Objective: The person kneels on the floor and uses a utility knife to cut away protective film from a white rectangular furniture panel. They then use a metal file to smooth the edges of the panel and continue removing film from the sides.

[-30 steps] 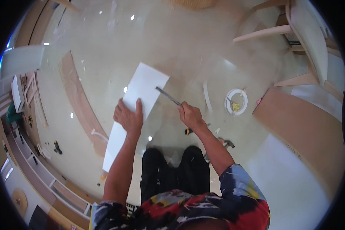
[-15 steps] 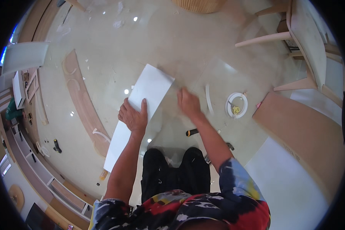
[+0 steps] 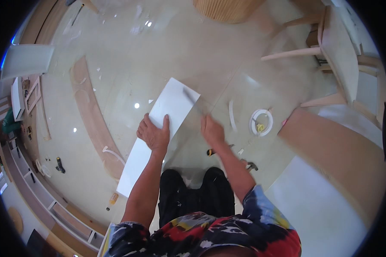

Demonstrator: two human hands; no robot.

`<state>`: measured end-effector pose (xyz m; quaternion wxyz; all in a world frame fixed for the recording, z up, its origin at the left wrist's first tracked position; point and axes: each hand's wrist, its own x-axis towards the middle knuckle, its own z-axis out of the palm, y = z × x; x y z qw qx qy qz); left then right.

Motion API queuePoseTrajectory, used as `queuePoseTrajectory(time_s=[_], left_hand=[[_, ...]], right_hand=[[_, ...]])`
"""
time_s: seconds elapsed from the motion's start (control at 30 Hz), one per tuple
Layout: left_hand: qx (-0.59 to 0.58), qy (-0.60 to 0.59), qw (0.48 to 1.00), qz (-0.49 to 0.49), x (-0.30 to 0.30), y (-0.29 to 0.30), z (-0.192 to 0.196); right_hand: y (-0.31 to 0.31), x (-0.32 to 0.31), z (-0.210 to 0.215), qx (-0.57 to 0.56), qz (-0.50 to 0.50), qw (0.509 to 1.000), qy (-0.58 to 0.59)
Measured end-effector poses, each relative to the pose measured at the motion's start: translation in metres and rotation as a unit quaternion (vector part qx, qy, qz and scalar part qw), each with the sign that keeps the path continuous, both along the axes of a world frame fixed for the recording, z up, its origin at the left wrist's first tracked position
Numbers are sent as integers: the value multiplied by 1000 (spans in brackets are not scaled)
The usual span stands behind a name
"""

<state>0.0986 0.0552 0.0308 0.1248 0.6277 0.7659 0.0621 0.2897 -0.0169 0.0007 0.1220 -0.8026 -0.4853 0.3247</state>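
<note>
A long white rectangular board point(image 3: 158, 137) lies slanted on the glossy pale floor point(image 3: 193, 55). The left hand point(image 3: 153, 133) presses flat on it, fingers spread. The right hand point(image 3: 212, 128) grips a thin metal blade point(image 3: 193, 101) laid across the board's upper end.

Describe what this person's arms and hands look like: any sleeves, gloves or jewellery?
Both forearms are bare, and the left hand and right hand wear no gloves. No watch or rings show. Short sleeves of a tie-dye shirt in red, black, blue and yellow end above the elbows.
</note>
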Motion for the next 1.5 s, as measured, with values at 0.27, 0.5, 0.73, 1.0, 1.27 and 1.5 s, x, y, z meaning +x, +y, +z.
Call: queuePoseTrajectory(time_s=[0.27, 0.5, 0.73, 1.0, 1.27, 1.5], left_hand=[[15, -8, 1000, -10, -1, 2, -6], [21, -6, 1000, -4, -5, -6, -6], [21, -14, 1000, -7, -4, 6, -7], [5, -25, 1000, -3, -6, -2, -8], [4, -18, 1000, -4, -4, -3, -7], [-3, -1, 1000, 1, -5, -5, -10]], right_hand=[[30, 9, 12, 22, -36, 999, -4], [-40, -25, 6, -41, 5, 999, 11], [67, 46, -14, 134, -181, 962, 156], [84, 13, 14, 157, -207, 946, 194], [69, 37, 18, 129, -196, 949, 210], [45, 63, 33, -15, -201, 918, 341]])
